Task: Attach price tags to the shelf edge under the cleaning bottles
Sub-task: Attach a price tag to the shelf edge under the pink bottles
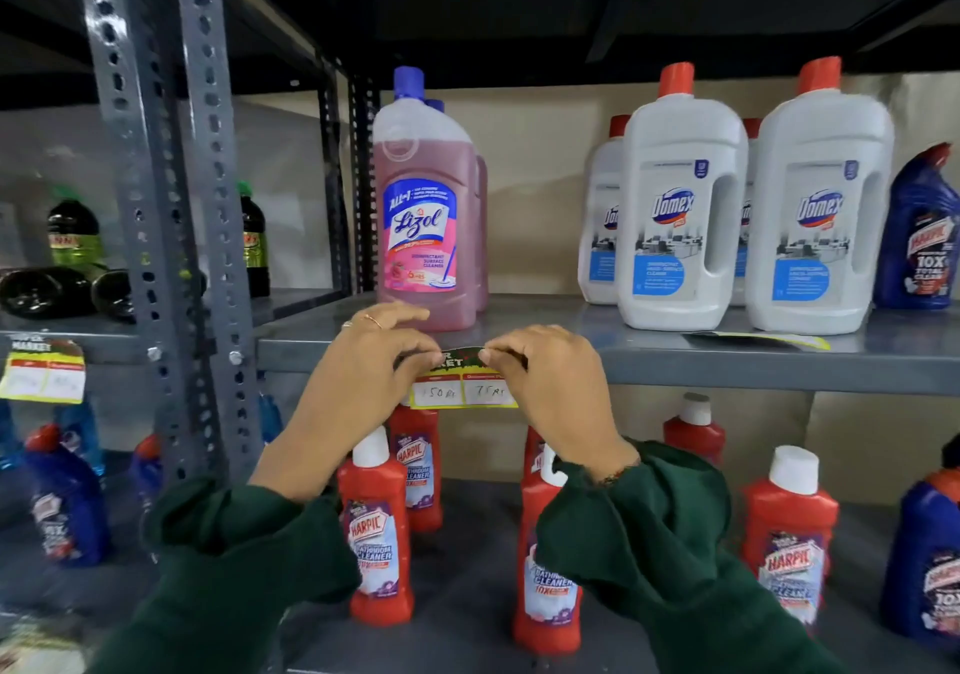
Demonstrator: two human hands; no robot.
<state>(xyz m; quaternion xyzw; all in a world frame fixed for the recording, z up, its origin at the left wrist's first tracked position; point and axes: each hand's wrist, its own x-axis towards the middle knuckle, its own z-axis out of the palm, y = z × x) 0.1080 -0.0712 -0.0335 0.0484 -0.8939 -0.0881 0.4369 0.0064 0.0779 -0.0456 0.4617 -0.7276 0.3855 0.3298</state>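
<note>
Both hands, left hand (363, 361) and right hand (545, 372), pinch a price tag (464, 387) against the grey metal shelf edge (727, 369). The pink Lizol bottle (426, 206) stands at twelve o'clock above it; white Domex bottles (680, 206) at two o'clock.

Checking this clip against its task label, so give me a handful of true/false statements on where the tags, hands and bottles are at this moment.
1. Both hands hold one price tag at the shelf edge. True: the left hand and right hand pinch the top of the tag against the shelf edge.
2. That tag sits under the white Domex bottles. False: it is below the pink Lizol bottle; the Domex bottles stand further right.
3. Another tag already hangs on the shelf to the left. True: the left tag.
4. The lower shelf holds only blue bottles. False: red Harpic bottles stand there too.
5. A loose tag lies flat near the Domex bottles. True: the loose tag.
</note>
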